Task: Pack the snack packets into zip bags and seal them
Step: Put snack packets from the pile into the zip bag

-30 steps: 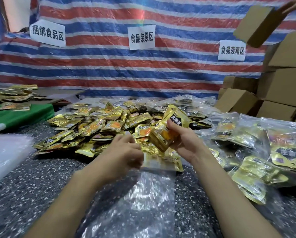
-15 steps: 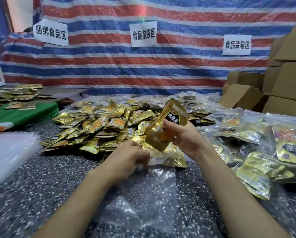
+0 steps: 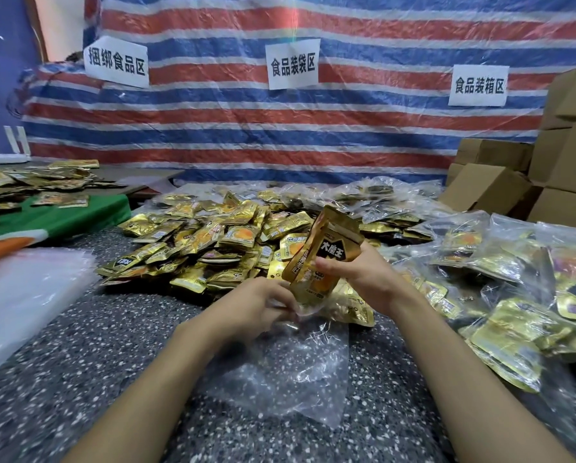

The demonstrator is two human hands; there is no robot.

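Fingers (image 3: pixel 336 264) of my right hand (image 3: pixel 363 279) curl round a few packets (image 3: pixel 326 248), held nearly upright at the mouth of the zip bag (image 3: pixel 280 372), which my left hand (image 3: pixel 260 309) pinches. The zip bag lies mid-counter (image 3: pixel 79 362) on the near side, with the pile (image 3: pixel 213 242) behind it. A striped tarp (image 3: pixel 313 135) with signs (image 3: pixel 292 63) runs along the far edge, and boxes (image 3: pixel 567 168) fill the far right corner.

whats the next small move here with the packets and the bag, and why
Probably slide the gold packets down into the clear zip bag. The right hand grips them with their lower end at the bag's mouth, which the left hand pinches; the bag's body lies flat.
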